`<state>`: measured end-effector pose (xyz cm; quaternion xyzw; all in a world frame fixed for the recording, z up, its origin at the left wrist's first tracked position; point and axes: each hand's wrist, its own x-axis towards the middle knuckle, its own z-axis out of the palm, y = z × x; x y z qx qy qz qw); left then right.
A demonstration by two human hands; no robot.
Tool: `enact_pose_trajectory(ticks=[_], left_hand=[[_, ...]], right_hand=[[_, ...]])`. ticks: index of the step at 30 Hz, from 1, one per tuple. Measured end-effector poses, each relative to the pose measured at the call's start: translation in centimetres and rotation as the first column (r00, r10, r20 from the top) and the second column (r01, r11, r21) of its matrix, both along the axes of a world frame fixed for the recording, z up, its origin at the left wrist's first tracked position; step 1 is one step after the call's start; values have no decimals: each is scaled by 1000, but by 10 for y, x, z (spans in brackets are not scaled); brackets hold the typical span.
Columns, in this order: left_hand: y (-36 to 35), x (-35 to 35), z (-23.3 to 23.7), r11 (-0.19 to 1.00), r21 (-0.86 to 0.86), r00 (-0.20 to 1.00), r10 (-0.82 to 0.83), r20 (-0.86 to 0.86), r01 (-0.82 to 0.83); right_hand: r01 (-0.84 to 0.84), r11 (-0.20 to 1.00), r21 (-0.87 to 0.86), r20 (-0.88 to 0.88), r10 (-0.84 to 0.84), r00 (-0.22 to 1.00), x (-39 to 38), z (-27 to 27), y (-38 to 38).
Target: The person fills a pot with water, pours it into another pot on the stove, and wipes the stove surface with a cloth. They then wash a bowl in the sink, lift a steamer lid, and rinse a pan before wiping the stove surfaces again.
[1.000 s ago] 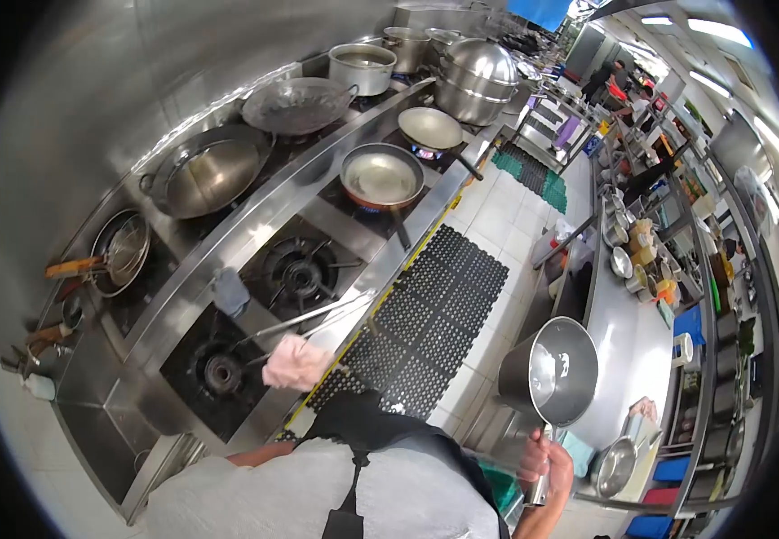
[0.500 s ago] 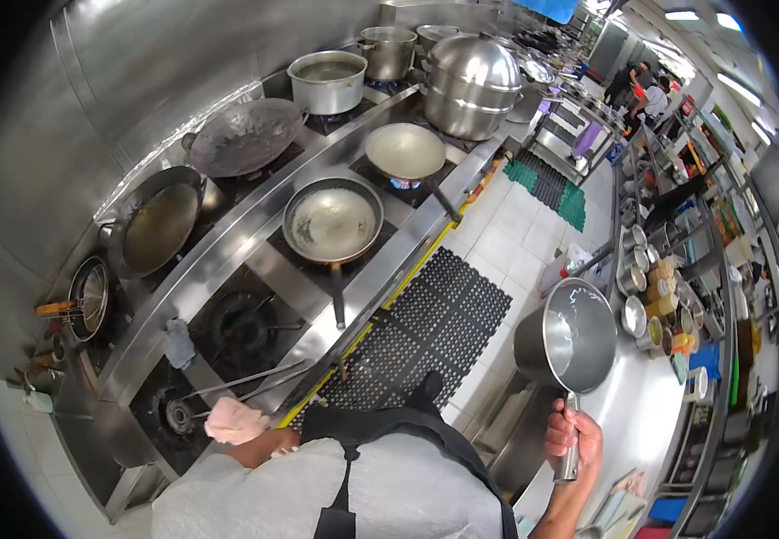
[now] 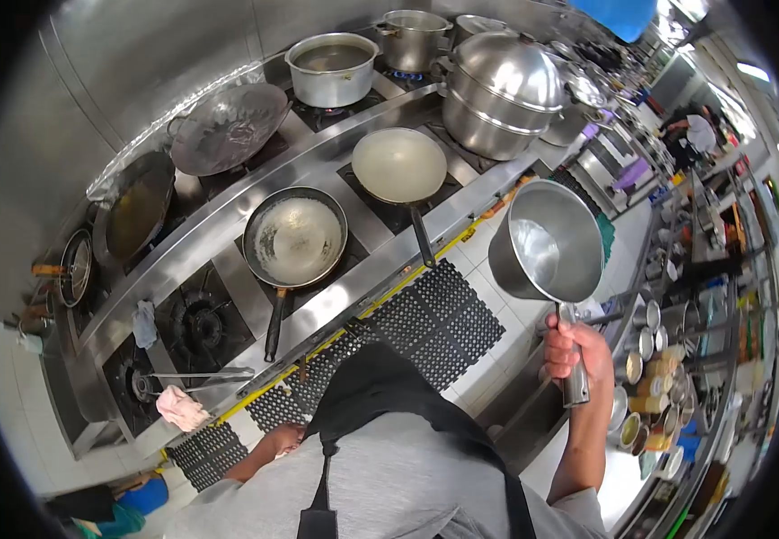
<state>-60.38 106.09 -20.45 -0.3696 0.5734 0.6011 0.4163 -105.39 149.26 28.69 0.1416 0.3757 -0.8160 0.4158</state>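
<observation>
Squarely in the head view, a deep grey saucepan (image 3: 547, 256) is held out above the aisle of a working kitchen by a person in a pale shirt and black apron (image 3: 376, 386). Holding such a pot well calls, I judge, for a firm grip, a level rim and room kept from the handles of the near frying pan (image 3: 295, 238) and the far frying pan (image 3: 398, 166), which jut toward the aisle from the stove (image 3: 354, 283). A wide pot on a single handle probably twists at the wrist, so an even arm helps; glare inside leaves its contents uncertain.

The right hand (image 3: 576, 352) is clenched around the saucepan's handle, its fingers curled over and the handle's end showing past the fist. The bare forearm rises from the lower right, the elbow seemingly bent. The left hand (image 3: 286, 438) is low beside the apron, partly hidden by the body; whether its fingers are loose or gripping something, I cannot tell. Off to its side, a pink cloth (image 3: 181, 409) lies at the stove's front edge beside what look like tongs (image 3: 196, 374).
</observation>
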Motion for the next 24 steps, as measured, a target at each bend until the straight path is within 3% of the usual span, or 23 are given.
enact_pose_trajectory(ticks=[8,11,13,17,24], left_hand=[[46,-68,-28,926,72,917,351,192,-370],[52,-95,-68,784,200,796,516,317,-588],[54,-121,-24,864,35,852,487,194,-502],[52,-203,128,852,-159,854,515,78,-499],[113,-163,95,684,-174,681,727,84,-709]], right_hand=[[-222,969,-110,29,226,974,-183,7,-93],[-306,936,-175,46,318,947,-243,11,-139],[-359,920,-158,24,367,930,-279,13,-172],[-453,873,-180,-10,459,889,-348,9,-233],[-553,790,-264,54,585,809,-453,-2,-327]])
